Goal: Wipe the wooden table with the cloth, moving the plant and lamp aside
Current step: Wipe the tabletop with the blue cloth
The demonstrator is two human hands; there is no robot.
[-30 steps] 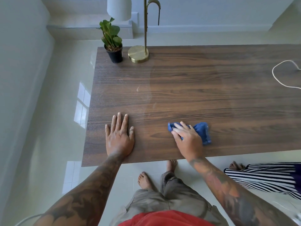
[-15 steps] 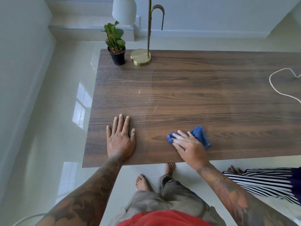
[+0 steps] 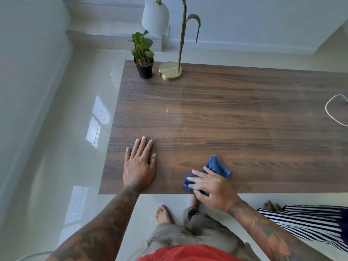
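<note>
Right hand (image 3: 213,187) bunches cloth (image 3: 216,167) at table (image 3: 244,110) edge, left hand (image 3: 139,166) flat, holding nothing; risk: cloth slips off w/ next stroke

No text, label, brand, number or sign can be read on the surface (image 3: 244,113), the pot (image 3: 144,69), the lamp (image 3: 170,70) or the cloth (image 3: 216,166)

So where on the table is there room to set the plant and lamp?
The middle of the table, between lamp and cloth, is bare. Crowded: far left corner with the plant; near edge with both hands.
</note>
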